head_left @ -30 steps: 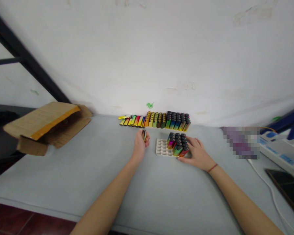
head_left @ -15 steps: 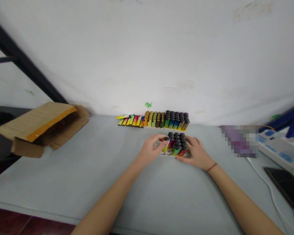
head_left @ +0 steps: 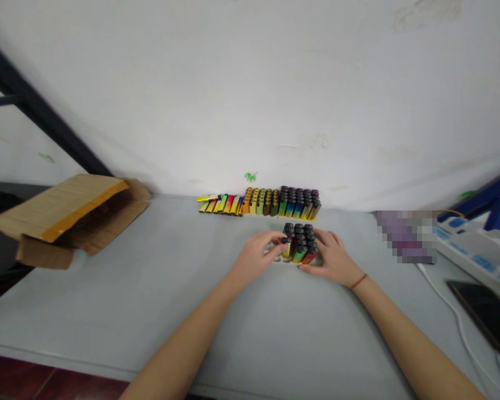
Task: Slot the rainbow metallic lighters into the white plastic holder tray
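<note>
On the grey table, a white slotted tray [head_left: 275, 259] holds several upright colourful lighters with black caps [head_left: 302, 240]. My left hand [head_left: 256, 256] pinches a lighter [head_left: 286, 247] at the tray's left side, its fingers closed on it. My right hand [head_left: 331, 256] rests against the tray's right side, fingers curved round the standing lighters. Behind the tray, a row of more lighters [head_left: 291, 202] stands along the wall, with others lying flat [head_left: 220, 204] to its left.
An open cardboard box [head_left: 73, 214] lies on its side at the table's left. At the right are a blurred purple item [head_left: 407, 236], a white power strip [head_left: 477, 253] with a cable, and a dark phone [head_left: 485, 314]. A black metal frame [head_left: 33, 108] leans at far left.
My left hand carried a lighter from left of the tray over to the tray and now holds it at the slots. My right hand stayed beside the tray.
</note>
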{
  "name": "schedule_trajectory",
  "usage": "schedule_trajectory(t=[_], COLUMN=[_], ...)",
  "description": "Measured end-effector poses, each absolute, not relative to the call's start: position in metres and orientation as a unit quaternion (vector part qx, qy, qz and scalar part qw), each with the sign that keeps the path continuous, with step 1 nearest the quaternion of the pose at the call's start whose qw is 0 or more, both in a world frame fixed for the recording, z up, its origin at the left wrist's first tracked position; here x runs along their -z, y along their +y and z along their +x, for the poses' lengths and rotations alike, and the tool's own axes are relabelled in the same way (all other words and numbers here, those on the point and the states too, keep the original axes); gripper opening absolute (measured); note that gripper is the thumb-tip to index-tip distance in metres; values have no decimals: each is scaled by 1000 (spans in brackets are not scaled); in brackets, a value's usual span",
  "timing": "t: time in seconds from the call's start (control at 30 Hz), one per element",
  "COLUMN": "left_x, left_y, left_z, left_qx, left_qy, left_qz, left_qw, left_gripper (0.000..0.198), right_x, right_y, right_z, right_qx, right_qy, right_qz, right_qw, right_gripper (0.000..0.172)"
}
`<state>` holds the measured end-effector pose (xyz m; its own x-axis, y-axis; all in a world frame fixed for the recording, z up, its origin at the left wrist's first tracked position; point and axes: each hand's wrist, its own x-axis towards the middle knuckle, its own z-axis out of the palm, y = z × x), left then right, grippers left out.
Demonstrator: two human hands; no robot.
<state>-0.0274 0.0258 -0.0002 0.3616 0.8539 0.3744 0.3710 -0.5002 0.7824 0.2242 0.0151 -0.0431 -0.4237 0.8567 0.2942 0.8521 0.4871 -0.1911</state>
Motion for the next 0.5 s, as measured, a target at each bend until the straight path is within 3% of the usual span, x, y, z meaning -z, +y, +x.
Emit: schedule_trajectory(t=[0.3, 0.5], left_x=[7, 6], left_y=[25, 24], left_z=[-26, -24], left_qx=[-385, -396], left_qy=[385, 336], left_qz=[799, 851], left_qw=[257, 76], left_gripper=[23, 19], right_x=[41, 42], right_y=[15, 15], right_z=[224, 224], right_qx=[-14, -12], right_qy=[-845, -844], right_qz=[-504, -507], right_qw=[177, 177], right_gripper=[81, 81])
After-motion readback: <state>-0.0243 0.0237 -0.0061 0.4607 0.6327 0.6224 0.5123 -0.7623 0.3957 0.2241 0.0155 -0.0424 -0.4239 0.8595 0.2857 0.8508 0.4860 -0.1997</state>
